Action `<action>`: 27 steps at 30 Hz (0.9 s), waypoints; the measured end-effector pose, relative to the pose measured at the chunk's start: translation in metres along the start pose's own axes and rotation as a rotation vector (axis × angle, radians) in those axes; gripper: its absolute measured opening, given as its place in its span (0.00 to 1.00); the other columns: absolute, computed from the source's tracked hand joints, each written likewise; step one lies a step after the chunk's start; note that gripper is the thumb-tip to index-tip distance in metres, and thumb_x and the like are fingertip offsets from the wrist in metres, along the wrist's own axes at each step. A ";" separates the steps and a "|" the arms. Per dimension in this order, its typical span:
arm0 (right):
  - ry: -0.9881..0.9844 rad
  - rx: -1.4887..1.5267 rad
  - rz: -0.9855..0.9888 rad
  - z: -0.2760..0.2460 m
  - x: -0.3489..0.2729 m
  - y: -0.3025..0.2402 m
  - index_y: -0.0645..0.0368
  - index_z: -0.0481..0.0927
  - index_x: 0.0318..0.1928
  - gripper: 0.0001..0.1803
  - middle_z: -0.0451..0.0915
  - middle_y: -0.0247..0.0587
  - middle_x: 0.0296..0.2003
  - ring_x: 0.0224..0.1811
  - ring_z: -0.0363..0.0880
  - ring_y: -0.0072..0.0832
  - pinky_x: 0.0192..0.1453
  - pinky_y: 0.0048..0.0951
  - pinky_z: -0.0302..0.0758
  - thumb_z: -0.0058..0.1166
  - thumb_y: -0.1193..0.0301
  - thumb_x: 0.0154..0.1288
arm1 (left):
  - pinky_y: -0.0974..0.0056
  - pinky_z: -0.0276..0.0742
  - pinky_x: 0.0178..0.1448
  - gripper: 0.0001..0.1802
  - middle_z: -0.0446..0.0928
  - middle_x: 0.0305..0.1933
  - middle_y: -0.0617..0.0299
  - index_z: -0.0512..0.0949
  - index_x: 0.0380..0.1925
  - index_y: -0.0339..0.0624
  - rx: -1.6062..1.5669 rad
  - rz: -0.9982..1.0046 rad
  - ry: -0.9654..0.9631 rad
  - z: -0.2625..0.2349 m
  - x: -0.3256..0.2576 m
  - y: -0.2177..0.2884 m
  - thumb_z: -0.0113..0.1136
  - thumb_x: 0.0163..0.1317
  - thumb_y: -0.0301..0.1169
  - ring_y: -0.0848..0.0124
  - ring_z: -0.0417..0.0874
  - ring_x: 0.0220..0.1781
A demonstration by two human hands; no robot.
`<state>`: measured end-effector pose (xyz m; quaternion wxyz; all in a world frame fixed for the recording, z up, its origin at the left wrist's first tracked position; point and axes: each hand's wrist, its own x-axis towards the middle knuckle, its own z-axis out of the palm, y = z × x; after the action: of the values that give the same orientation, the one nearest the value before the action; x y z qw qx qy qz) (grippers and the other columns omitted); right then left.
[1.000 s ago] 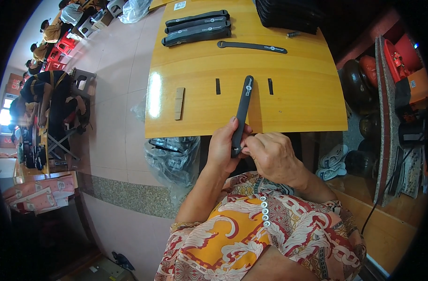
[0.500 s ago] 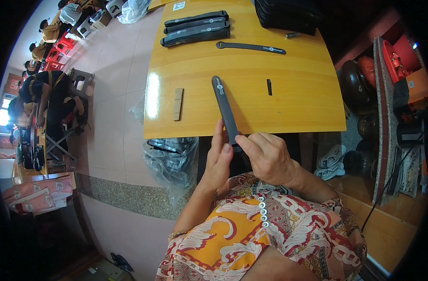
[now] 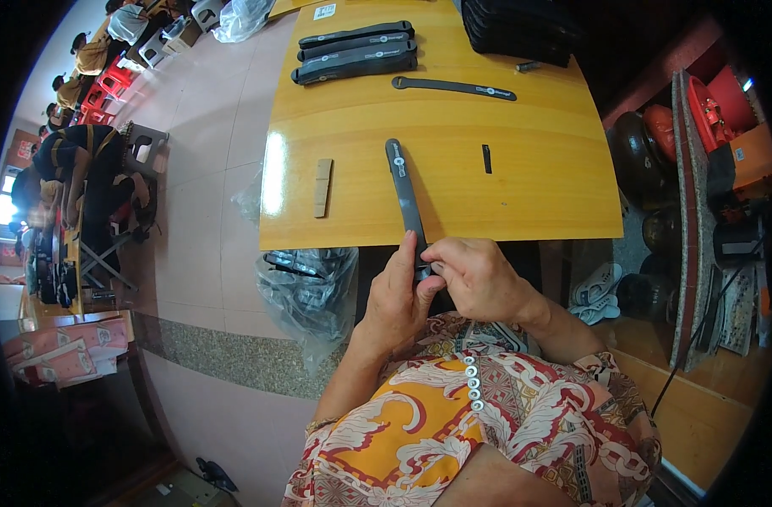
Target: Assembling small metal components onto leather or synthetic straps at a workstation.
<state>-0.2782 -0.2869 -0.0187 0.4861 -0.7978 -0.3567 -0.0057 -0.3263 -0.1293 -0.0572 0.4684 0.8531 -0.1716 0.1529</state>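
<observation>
A: Item one, what was in hand?

B: One long dark strap (image 3: 405, 198), flat, with a round pale emblem near its far end. The far end lay on the wooden bench (image 3: 529, 186) and the near end hung past the bench's front edge, held between both hands. It probably lay that way so the bench carried its length while the fingers worked the near end.

A: State of each grip?

B: The left hand (image 3: 396, 296) was closed about the strap's near end from below and the side, thumb raised along it, apparently to steady it. The right hand (image 3: 479, 277) was pinched narrow on the same end, fingertips meeting the left thumb. What it was pressing there could not be told, as the fingers hid it.

A: Other stock on the bench?

B: A stack of like straps (image 3: 356, 51) at the far left, laid parallel. A single strap (image 3: 453, 86) lay apart just behind the held one, and a dark heap (image 3: 517, 29) sat at the far right corner. A small black loop piece (image 3: 486, 158) lay just right of the held strap, within reach of the right hand. A pale wooden block (image 3: 321, 187) lay to the left, near the front edge.

A: Below the bench?

B: A clear plastic bag of dark parts (image 3: 305, 283) stood on the floor by the left knee, mouth open, seemingly to be reached without rising. Pale sandals (image 3: 595, 291) lay to the right.
</observation>
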 end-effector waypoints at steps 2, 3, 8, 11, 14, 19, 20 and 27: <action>-0.034 0.127 0.109 0.000 0.003 -0.001 0.68 0.75 0.37 0.08 0.76 0.50 0.26 0.28 0.78 0.40 0.30 0.32 0.72 0.49 0.82 0.55 | 0.60 0.77 0.36 0.36 0.74 0.40 0.38 0.58 0.58 0.23 0.031 0.024 0.000 -0.004 -0.001 -0.001 0.62 0.56 0.32 0.49 0.79 0.35; -0.070 0.213 0.212 0.000 0.005 -0.002 0.68 0.75 0.37 0.07 0.76 0.51 0.27 0.28 0.78 0.40 0.31 0.31 0.73 0.50 0.81 0.56 | 0.60 0.77 0.35 0.35 0.74 0.40 0.39 0.58 0.58 0.22 0.056 0.038 0.000 -0.006 -0.001 -0.001 0.62 0.55 0.28 0.49 0.79 0.34; -0.071 0.287 0.207 0.005 0.007 0.003 0.67 0.75 0.38 0.08 0.77 0.50 0.29 0.30 0.78 0.41 0.32 0.30 0.73 0.50 0.82 0.56 | 0.62 0.77 0.34 0.34 0.76 0.38 0.41 0.57 0.59 0.24 0.049 -0.008 0.027 -0.009 -0.003 0.006 0.59 0.52 0.20 0.53 0.81 0.31; -0.062 0.042 -0.031 0.000 0.010 -0.003 0.67 0.75 0.39 0.11 0.75 0.47 0.27 0.29 0.76 0.41 0.31 0.32 0.72 0.50 0.83 0.51 | 0.65 0.77 0.33 0.35 0.76 0.36 0.45 0.56 0.60 0.26 -0.173 -0.252 0.113 -0.006 -0.004 0.012 0.59 0.52 0.19 0.60 0.82 0.30; -0.061 -0.176 -0.239 -0.002 0.015 -0.004 0.66 0.75 0.39 0.16 0.72 0.44 0.25 0.26 0.74 0.40 0.28 0.34 0.71 0.53 0.81 0.45 | 0.69 0.76 0.32 0.34 0.77 0.36 0.47 0.58 0.59 0.27 -0.324 -0.252 0.168 -0.004 -0.004 0.011 0.60 0.52 0.18 0.68 0.81 0.29; -0.016 -0.437 -0.500 -0.002 0.024 -0.003 0.65 0.75 0.39 0.17 0.67 0.39 0.22 0.25 0.72 0.34 0.26 0.32 0.70 0.54 0.72 0.46 | 0.70 0.76 0.28 0.27 0.77 0.29 0.52 0.64 0.54 0.25 -0.081 -0.167 0.173 -0.009 -0.002 0.005 0.59 0.52 0.16 0.71 0.81 0.24; -0.015 -0.435 -0.502 -0.001 0.026 -0.002 0.65 0.75 0.39 0.17 0.67 0.39 0.22 0.25 0.72 0.34 0.26 0.32 0.70 0.54 0.72 0.46 | 0.70 0.76 0.28 0.27 0.77 0.29 0.52 0.64 0.54 0.25 -0.079 -0.167 0.173 -0.011 -0.001 0.005 0.59 0.52 0.16 0.71 0.81 0.24; 0.184 -0.403 -0.512 0.016 0.038 0.007 0.65 0.74 0.35 0.15 0.67 0.40 0.23 0.24 0.70 0.34 0.24 0.31 0.69 0.54 0.71 0.45 | 0.70 0.76 0.23 0.24 0.77 0.28 0.54 0.65 0.53 0.25 -0.295 -0.296 0.109 -0.023 0.010 0.013 0.56 0.53 0.15 0.73 0.80 0.20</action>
<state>-0.2508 -0.2548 -0.0189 0.3314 -0.7587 -0.4918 -0.2698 -0.3251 -0.1180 -0.0317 0.6139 0.7819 -0.0394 0.1015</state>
